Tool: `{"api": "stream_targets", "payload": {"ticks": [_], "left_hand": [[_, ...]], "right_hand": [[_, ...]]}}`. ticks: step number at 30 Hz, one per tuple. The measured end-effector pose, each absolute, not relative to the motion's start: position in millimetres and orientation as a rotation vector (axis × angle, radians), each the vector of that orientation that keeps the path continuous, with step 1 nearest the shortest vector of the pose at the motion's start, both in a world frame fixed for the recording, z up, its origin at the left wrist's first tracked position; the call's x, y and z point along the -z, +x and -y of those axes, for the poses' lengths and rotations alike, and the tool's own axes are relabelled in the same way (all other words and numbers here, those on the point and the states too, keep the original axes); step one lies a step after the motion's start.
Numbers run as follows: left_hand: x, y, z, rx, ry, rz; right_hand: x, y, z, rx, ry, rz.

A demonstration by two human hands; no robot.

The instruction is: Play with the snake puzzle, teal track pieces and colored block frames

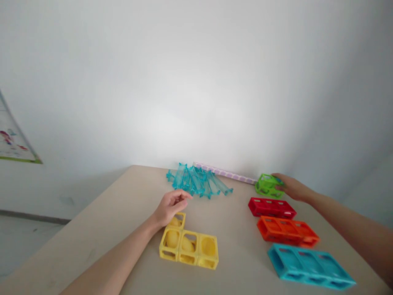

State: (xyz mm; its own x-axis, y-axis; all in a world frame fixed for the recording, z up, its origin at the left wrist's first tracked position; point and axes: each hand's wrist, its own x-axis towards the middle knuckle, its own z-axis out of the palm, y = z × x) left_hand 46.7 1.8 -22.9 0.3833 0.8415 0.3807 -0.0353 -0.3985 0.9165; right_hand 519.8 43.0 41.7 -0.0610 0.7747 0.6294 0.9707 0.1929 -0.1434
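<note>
"What do you have from your end, biggest first?"

"White wall (196, 82), then the pale table (132, 190) against it. Nearest me on the right lies the blue row (310, 265). Then the yellow blocks (189, 245), set in an L; my left hand (170, 207) partly covers their far end in my view, fingers loosely curled, holding nothing."

"And after those?"

"A heap of teal pieces (195, 182) near the wall, the orange row (287, 231), the red row (272, 208)."

"Where's the green block (267, 186)?"

"Far right, just beyond the red row, by the end of the purple strip (225, 172). My right hand (290, 187) grasps it from its right side. It's blurred there, so I can't tell whether it's lifted or resting."

"How would you handle it well?"

"I'd press on the outer frame, not through the openings, just firmly enough to stop it twisting. I'd hold my right wrist high, clear of the red row, and avoid nudging the yellow blocks with my left."
</note>
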Motion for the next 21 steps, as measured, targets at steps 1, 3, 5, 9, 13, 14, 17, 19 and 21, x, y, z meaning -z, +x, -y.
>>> {"api": "stream_targets", "payload": {"ticks": [1,3,5,9,13,14,17,19,21], "left_hand": [[22.9,46.5,-2.3,-1.14,1.696,-0.718],[21.9,45.4,-2.9,-1.113,1.704,-0.709],[20.6,44.0,-3.4,-1.052,1.716,-0.706],[21.0,42.0,-6.4,-0.83,1.742,-0.68],[23.5,39.0,-9.7,-0.692,1.802,-0.662],[23.5,38.0,-9.9,-0.692,1.829,-0.668],[21.9,34.7,-9.1,-0.742,1.903,-0.702],[21.2,33.0,-9.5,-0.806,1.925,-0.764],[21.9,31.7,-11.6,-0.876,1.918,-0.864]], "right_hand": [[-38.2,524.2,-41.8,0.38,-1.642,1.907],[-35.8,529.3,-41.6,0.323,-1.703,1.991],[-39.3,526.1,-42.8,0.322,-1.749,1.999],[-54.4,473.6,-29.2,0.438,-1.771,1.97],[-51.6,360.7,27.2,0.316,-1.537,2.17],[-46.4,331.6,43.6,0.189,-1.462,2.237],[-26.5,266.5,77.4,-0.199,-1.295,2.492],[-14.0,248.1,80.8,-0.315,-1.224,2.576],[-4.0,246.3,72.7,-0.354,-1.212,2.535]]}}
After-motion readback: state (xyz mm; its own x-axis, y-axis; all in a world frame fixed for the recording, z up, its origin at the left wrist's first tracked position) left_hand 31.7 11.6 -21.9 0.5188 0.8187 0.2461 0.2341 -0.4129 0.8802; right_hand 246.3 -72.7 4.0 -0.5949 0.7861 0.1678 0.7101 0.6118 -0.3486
